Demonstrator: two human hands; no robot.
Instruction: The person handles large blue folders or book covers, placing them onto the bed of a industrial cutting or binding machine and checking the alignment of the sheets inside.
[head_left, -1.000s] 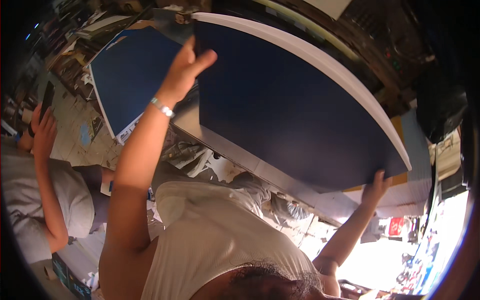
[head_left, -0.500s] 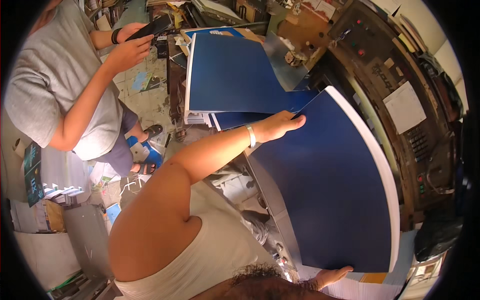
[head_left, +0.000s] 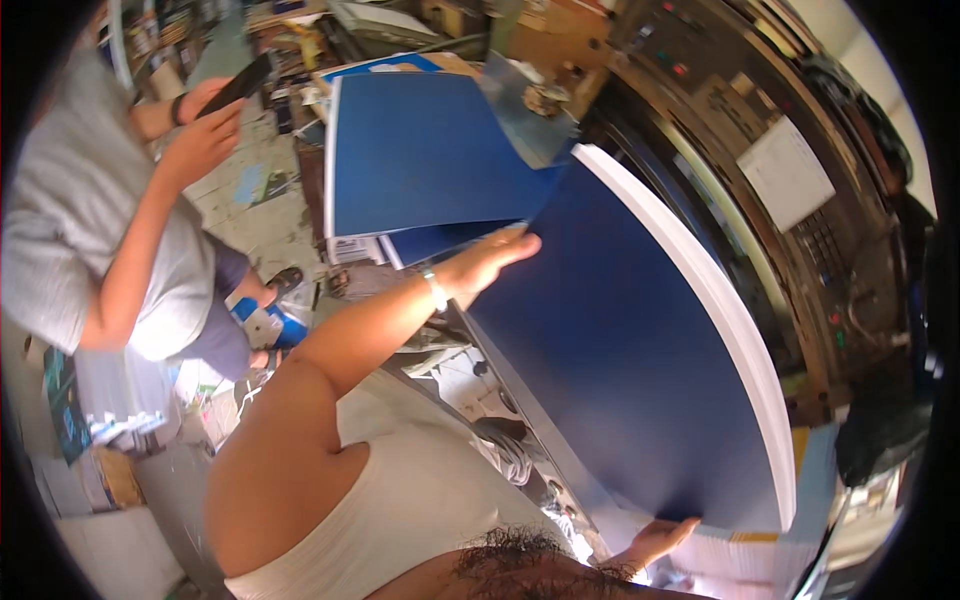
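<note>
While the view shifts slightly from half a second ago, the grip looks unchanged: left hand (head_left: pixel 485 262) holds one end of the blue-topped stack (head_left: pixel 640 350), thumb on top, right hand (head_left: pixel 660 540) holds the other, fingers underneath hidden; stack is in front of the dark machine (head_left: pixel 705 115), beside a second blue stack (head_left: pixel 420 150), can't tell if anything else supports it; reads as mid-handling, not yet released
</note>
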